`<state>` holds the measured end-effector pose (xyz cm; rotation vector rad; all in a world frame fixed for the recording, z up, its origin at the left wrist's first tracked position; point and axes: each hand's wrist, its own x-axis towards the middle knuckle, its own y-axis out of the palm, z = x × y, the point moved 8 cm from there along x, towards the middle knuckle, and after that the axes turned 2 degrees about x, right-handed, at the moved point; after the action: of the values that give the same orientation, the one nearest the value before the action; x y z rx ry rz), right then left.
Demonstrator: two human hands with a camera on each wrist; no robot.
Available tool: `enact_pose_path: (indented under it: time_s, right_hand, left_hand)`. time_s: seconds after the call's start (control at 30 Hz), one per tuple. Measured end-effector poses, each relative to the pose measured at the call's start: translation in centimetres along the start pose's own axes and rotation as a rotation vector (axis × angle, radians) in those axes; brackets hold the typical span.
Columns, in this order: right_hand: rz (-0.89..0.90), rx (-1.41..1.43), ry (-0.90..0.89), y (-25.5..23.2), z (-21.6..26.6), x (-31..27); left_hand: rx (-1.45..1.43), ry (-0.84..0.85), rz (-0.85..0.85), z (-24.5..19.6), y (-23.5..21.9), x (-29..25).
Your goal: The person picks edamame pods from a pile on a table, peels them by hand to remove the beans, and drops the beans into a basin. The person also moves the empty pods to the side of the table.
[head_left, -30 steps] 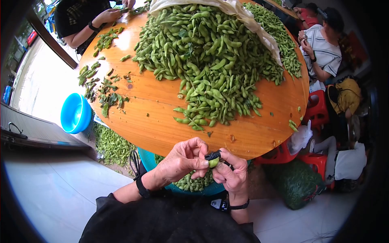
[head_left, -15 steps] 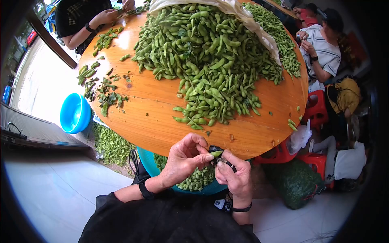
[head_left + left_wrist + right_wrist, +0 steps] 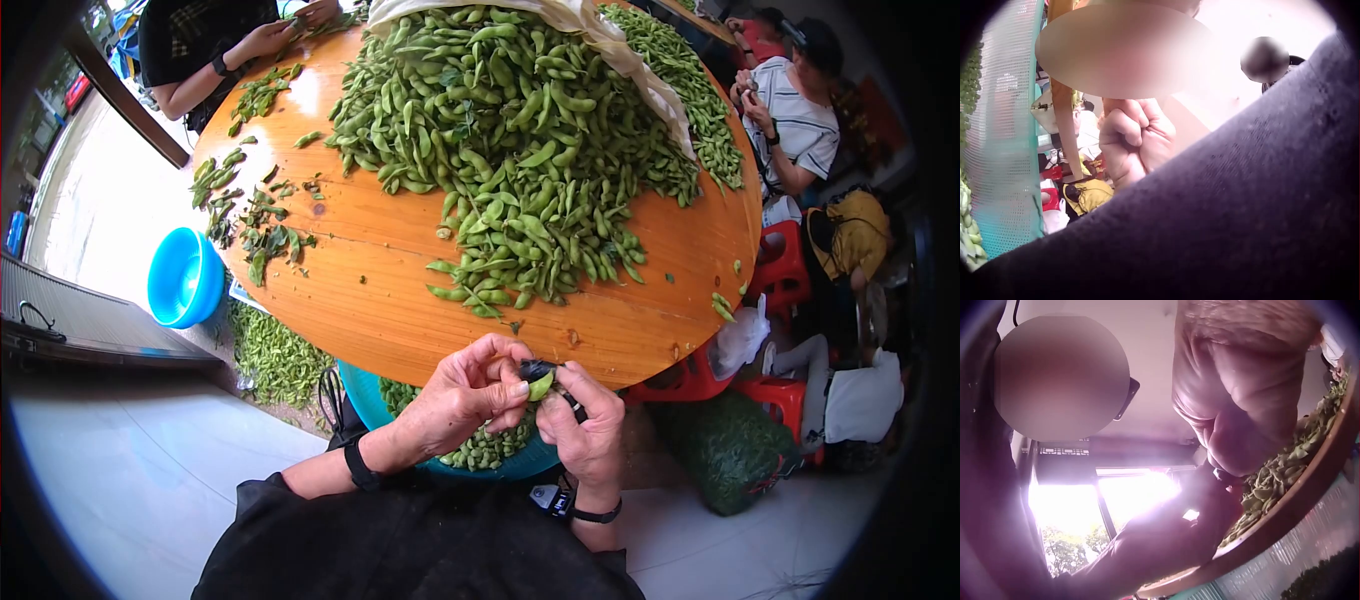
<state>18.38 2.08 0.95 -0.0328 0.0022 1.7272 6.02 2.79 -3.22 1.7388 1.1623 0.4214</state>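
In the head view my left hand [image 3: 462,398] pinches a green soybean pod [image 3: 541,386] between thumb and fingers, just off the table's near edge. My right hand [image 3: 585,425] grips the pod's other side with curled fingers. A black covering [image 3: 535,369] shows at its fingertip, and a dark band circles one finger. Below both hands is a teal basin [image 3: 360,395] with shelled green beans [image 3: 480,450] in it. A large heap of soybean pods [image 3: 520,150] lies on the round wooden table [image 3: 400,300]. The wrist views show curled fingers close up; the pod is hidden there.
Leaves and stray pods [image 3: 265,240] lie at the table's left. A blue basin [image 3: 187,280] stands beside it, near pods on the floor [image 3: 270,355]. Red stools [image 3: 780,265] and a green net sack [image 3: 735,455] are on the right. Other people sit around the table.
Both hands stay together over the basin, shifting slightly. The pod has turned between the fingers and now sits a little farther right.
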Motion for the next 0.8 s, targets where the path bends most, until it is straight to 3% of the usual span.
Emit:
enact_pose_path:
  time_s: [0.2, 0.33, 0.43, 0.53, 0.67, 0.8]
  right_hand:
    - [-0.024, 0.146, 0.13, -1.2, 0.5, 0.1]
    - [-0.019, 0.159, 0.136, -0.7, -0.2, 0.2]
    - [-0.09, 0.249, 0.224, -0.4, -1.0, 0.0]
    - [-0.041, 0.16, 0.148, -0.6, -0.7, 0.1]
    - [0.041, 0.008, 0.029, -0.6, 0.7, 0.1]
    - [0.038, 0.019, 0.002, -0.6, 1.1, 0.0]
  left_hand:
    - [0.146, -0.062, 0.061, 0.6, 0.1, -0.3]
    - [0.453, 0.01, 0.047, 0.2, 0.3, -0.7]
    - [0.962, 0.339, 0.036, -2.2, 2.1, -1.4]
    - [0.949, 0.217, 0.011, -2.2, 1.3, -1.4]
    - [0.717, 0.044, 0.035, -0.7, -0.1, -1.0]
    - [0.896, 0.038, 0.027, -0.9, 0.1, -1.1]
